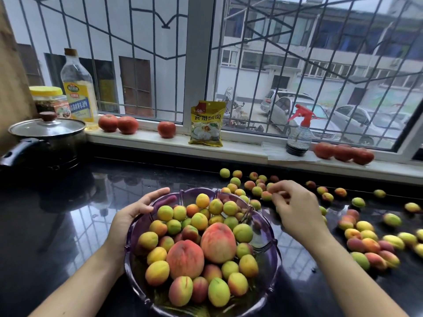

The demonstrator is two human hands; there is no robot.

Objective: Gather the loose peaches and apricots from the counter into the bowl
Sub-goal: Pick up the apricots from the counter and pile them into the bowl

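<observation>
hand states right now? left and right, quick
Left hand: grips the rim of the purple bowl.
Right hand: fingers curled over the loose apricots behind the bowl; whether it pinches one cannot be told.

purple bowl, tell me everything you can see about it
The purple bowl is translucent, glass or plastic by its look, wide and shallow with a scalloped rim. It sits upright on the dark glossy counter, close in front of the person. It is heaped with small yellow-green and orange apricots plus two bigger peaches. The left hand grips its far-left rim, fingers showing through the wall. The right hand hovers beyond its right edge.
</observation>
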